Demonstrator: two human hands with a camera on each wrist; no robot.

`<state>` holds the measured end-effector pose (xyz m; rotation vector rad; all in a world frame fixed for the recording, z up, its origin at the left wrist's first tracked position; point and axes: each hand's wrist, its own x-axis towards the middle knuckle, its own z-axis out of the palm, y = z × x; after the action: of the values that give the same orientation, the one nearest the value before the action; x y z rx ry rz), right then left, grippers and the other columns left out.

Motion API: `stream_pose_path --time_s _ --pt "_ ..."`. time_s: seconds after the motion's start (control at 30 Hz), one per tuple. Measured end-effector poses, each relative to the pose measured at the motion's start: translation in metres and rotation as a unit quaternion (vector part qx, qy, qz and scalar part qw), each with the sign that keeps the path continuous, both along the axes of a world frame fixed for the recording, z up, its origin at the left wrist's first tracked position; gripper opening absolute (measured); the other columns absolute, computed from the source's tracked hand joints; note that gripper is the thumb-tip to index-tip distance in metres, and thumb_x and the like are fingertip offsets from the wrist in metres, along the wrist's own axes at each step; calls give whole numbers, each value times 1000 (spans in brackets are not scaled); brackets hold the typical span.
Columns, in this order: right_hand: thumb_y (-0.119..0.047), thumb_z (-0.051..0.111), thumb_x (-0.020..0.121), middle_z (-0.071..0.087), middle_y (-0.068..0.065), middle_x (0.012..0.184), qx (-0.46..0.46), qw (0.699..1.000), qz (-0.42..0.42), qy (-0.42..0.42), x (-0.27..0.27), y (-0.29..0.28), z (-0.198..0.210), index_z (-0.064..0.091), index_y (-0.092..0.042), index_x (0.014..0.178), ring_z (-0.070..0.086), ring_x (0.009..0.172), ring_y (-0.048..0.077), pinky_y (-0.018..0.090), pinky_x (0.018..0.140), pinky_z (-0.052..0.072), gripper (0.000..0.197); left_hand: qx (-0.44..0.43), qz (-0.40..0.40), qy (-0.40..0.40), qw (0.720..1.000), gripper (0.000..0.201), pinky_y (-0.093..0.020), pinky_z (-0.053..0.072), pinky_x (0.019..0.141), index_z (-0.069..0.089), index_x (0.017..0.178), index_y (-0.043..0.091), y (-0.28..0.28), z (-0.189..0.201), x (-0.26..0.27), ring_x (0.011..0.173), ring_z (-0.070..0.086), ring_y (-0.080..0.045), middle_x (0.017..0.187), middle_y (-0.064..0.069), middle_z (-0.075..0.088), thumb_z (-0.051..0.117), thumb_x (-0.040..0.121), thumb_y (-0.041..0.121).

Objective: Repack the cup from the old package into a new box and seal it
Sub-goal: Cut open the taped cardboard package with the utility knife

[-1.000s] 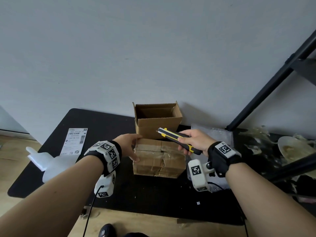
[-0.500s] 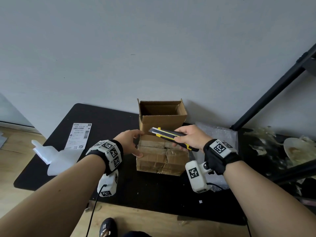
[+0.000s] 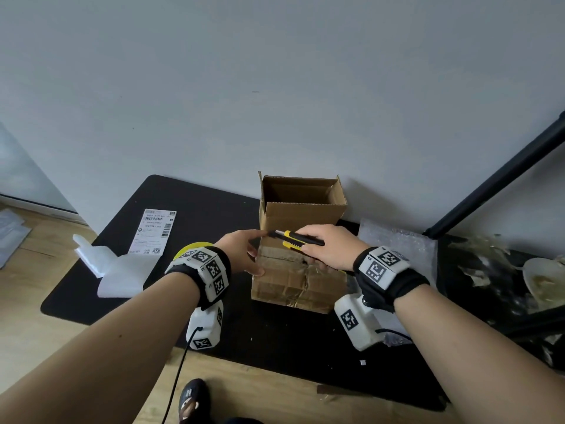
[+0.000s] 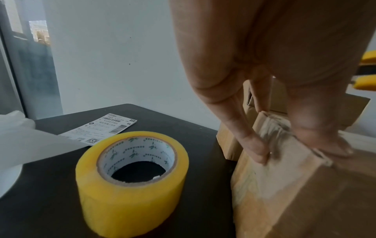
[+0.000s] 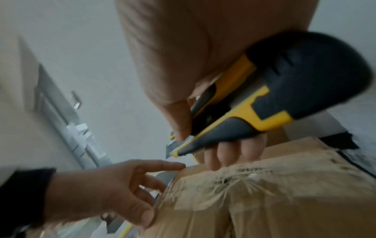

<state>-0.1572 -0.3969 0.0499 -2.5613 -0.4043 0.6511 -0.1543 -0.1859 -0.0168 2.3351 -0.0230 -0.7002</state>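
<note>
A yellow-and-black utility knife (image 3: 298, 239) is gripped in the right hand (image 3: 331, 249), fingers curled round its handle, the blade tip held over the rear left edge of the taped old package (image 3: 296, 283). The package's left side is steadied by the left hand (image 3: 244, 254), fingers extended against the cardboard. The cup is not visible. Directly behind the package stands the open new box (image 3: 301, 206). A roll of yellow tape (image 4: 132, 178), a shipping label (image 3: 156, 231) and white foam (image 3: 113, 270) lie to the left on the black table (image 3: 275, 347); bubble wrap (image 3: 397, 243) lies to the right.
</note>
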Motion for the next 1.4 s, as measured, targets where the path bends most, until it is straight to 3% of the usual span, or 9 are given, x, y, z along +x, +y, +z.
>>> stream_pose_path --time_s 0.1,0.2,0.43,0.73,0.9,1.0,1.17,1.3,1.4 --pt "-25 53 94 67 -10 110 -93 993 57 -45 -1 10 2 56 -46 124 62 90 14 28 71 50 36 -9 7 13 1000 90 -32 48 91 28 146 32 -1 0 -1 102 59 -14 113 3 63 78 73 14" --pt "-23 51 95 66 -11 113 -128 985 87 -71 -2 16 5 54 -50 127 60 90 15 25 64 46 42 -14 11 23 1000 91 -32 49 91 27 146 33 -1 1 -2 105 59 -16 116 1 63 78 74 14" --pt "-21 51 94 65 -10 118 -157 979 110 -71 0 25 7 55 -53 124 60 101 19 29 72 50 43 -12 14 28 999 91 -34 50 92 26 146 34 -2 1 -2 107 59 -17 118 -1 62 78 74 14" --pt "-17 48 93 66 -6 108 -207 964 137 -96 -1 35 17 59 -49 121 56 89 20 30 72 44 44 -8 19 33 999 90 -35 51 93 27 146 35 -2 1 0 107 59 -18 119 -2 62 78 74 14" --pt "-16 48 93 64 -5 116 -231 956 148 -101 5 41 20 59 -47 124 58 102 23 31 74 40 45 -9 17 30 999 90 -25 51 78 28 146 34 -2 2 1 99 61 -15 117 -1 62 78 74 13" --pt "-16 48 93 65 -4 115 -240 955 150 -92 3 37 22 58 -46 125 58 101 23 31 74 41 45 -11 18 34 999 89 -23 51 73 28 146 34 -4 2 2 98 61 -15 118 -2 62 77 75 12" --pt "-14 48 92 65 -4 106 -258 950 148 -92 3 43 20 62 -44 119 52 85 22 31 69 40 43 -10 21 39 999 90 -28 55 79 28 146 34 -3 2 2 100 62 -17 119 -3 60 77 75 9" --pt "-13 46 93 64 -4 112 -250 955 139 -80 2 36 17 58 -46 124 56 93 23 31 70 41 47 -17 17 42 999 90 -26 54 76 28 145 35 -5 0 4 100 62 -17 118 -2 60 77 74 9" --pt "-14 48 92 64 -5 100 -261 953 136 -74 3 26 19 62 -46 119 53 84 22 30 68 40 44 -20 14 42 999 91 -26 54 76 28 145 35 -5 -1 5 101 61 -17 119 -2 60 77 74 9"
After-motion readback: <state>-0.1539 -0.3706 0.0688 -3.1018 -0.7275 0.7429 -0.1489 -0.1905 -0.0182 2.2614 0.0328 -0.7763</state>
